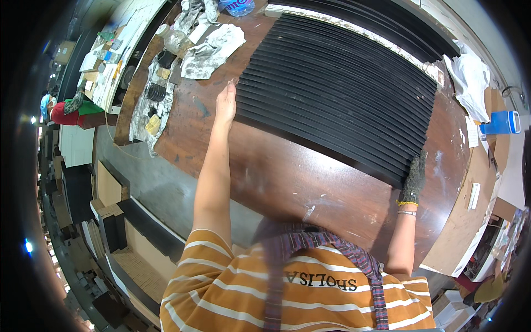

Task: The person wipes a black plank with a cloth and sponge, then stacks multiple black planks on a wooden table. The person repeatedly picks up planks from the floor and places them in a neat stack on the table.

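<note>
A wide row of long black strips point(337, 94) lies side by side on the brown table. My bare left hand point(225, 104) rests against the strips' left ends, its fingers stretched out and pointing away from me. At the near right corner, my right hand point(413, 180) wears a dark grey knit glove with a yellow cuff. Its fingers lie straight along the right ends of the strips, touching them. Neither hand is wrapped round a strip. The undersides of the strips are hidden.
Stained rags point(213, 52) and a plastic-covered board with yellowish blocks point(153, 124) lie at the table's left. More black strips point(381, 25) are behind. White cloth point(470, 77) and a blue container point(499, 123) stand right. Another person point(66, 112) is far left.
</note>
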Motion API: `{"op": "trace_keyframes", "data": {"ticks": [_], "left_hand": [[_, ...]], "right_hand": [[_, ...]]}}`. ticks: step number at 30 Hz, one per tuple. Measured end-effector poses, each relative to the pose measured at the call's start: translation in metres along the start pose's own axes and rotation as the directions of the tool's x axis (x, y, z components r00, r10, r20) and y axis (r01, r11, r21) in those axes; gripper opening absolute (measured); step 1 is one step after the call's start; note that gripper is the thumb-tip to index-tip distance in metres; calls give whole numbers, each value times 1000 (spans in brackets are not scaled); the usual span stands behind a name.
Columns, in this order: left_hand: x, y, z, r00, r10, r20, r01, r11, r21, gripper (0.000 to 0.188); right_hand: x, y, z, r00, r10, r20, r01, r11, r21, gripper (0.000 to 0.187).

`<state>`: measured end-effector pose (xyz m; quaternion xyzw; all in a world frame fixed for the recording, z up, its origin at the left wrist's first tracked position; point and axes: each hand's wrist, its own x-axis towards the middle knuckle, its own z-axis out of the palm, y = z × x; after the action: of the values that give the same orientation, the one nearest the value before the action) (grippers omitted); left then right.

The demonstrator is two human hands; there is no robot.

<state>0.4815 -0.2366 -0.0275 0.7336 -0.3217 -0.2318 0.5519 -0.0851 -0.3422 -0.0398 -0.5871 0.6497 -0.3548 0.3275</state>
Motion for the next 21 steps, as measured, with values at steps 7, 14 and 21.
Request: {"op": "trace_keyframes", "data": {"ticks": [7,14,21], "left_hand": [[7,-11,2,999,-11,-44,18,988,156,43],[15,-10,0,998,-55,41,54,998,35,46],[6,12,-7,999,30,30,-39,938,344,63]], "right_hand": [[1,18,-2,997,-68,32,71,992,-108,57],[-1,7,5,985,-173,-10,162,942,-294,52],[8,44,1,971,-225,-79,210,964,-160,49]]}}
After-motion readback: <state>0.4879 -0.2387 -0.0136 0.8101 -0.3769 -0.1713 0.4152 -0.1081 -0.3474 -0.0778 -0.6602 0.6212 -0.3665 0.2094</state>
